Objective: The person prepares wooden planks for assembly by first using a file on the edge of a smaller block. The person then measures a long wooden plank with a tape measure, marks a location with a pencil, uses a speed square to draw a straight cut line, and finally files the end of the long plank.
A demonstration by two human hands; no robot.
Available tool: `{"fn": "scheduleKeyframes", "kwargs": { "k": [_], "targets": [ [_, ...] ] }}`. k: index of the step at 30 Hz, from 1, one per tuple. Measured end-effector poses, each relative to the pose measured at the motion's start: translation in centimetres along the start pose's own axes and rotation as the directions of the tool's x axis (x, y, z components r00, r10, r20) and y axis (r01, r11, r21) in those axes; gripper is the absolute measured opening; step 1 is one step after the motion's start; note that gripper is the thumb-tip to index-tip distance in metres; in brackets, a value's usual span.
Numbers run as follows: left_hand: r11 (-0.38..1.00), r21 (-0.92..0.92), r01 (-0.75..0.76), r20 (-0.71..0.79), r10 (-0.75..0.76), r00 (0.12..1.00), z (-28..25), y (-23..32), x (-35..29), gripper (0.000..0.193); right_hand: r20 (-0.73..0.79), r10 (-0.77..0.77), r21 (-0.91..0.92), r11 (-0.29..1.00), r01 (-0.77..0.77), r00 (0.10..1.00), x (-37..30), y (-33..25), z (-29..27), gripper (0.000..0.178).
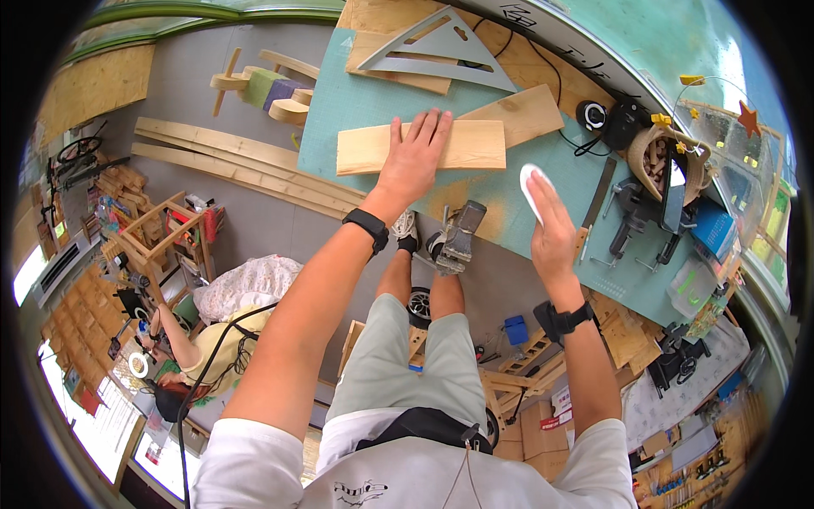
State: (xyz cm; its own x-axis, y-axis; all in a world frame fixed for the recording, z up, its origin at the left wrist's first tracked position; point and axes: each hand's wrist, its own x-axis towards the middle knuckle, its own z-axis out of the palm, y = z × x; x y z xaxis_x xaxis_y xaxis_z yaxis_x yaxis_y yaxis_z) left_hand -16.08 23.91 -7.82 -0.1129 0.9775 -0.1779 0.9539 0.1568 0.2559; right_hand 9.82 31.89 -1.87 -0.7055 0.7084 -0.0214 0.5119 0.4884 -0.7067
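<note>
A pale wooden board (475, 146) lies on the green cutting mat (339, 102) covering the table. My left hand (411, 161) rests flat on it, fingers stretched out toward the far edge. To the right, my right hand (553, 233) is raised apart from the board. It holds a thin white pad with a rounded edge (534, 188), seen nearly edge-on against the fingers. Partly beneath the board, a second plank (526, 117) slants off to the right. Sawdust (462, 193) is scattered on the mat in front of the board.
A large metal triangle square (441, 64) lies on boards at the far side. A vise (462, 231) sits at the near table edge. Clamps (627, 220) and a woven basket (657, 157) stand right. Long planks (246, 161) lie left; another person (212, 352) is lower left.
</note>
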Motion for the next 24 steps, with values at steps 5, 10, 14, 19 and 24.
{"fn": "scheduleKeyframes", "kwargs": {
  "k": [5,10,14,19,24],
  "targets": [
    [0.999,-0.035,-0.025,0.061,0.027,0.998,-0.1,0.7,0.8,0.078,0.171,-0.323,-0.199,0.914,0.354,0.931,5.1,0.9,1.4,0.046],
    [1.000,-0.028,-0.015,0.053,0.016,0.998,-0.4,-0.2,0.5,0.077,-0.005,-0.074,-0.249,0.966,0.070,0.997,5.2,2.2,-1.4,0.045],
    [0.999,-0.025,-0.039,0.058,0.040,0.997,-0.3,0.0,0.8,0.079,0.064,-0.259,-0.227,0.937,0.267,0.964,6.1,1.1,0.2,0.043],
    [0.999,-0.024,-0.037,0.045,0.038,0.998,-0.2,-0.2,0.5,0.078,-0.091,0.031,-0.186,0.981,-0.047,0.995,4.6,3.4,-1.3,0.048],
    [0.998,-0.029,-0.056,0.048,0.058,0.997,-0.2,0.1,0.9,0.078,-0.154,-0.083,-0.144,0.988,0.061,0.985,6.9,0.4,1.0,0.050]
  ]
}}
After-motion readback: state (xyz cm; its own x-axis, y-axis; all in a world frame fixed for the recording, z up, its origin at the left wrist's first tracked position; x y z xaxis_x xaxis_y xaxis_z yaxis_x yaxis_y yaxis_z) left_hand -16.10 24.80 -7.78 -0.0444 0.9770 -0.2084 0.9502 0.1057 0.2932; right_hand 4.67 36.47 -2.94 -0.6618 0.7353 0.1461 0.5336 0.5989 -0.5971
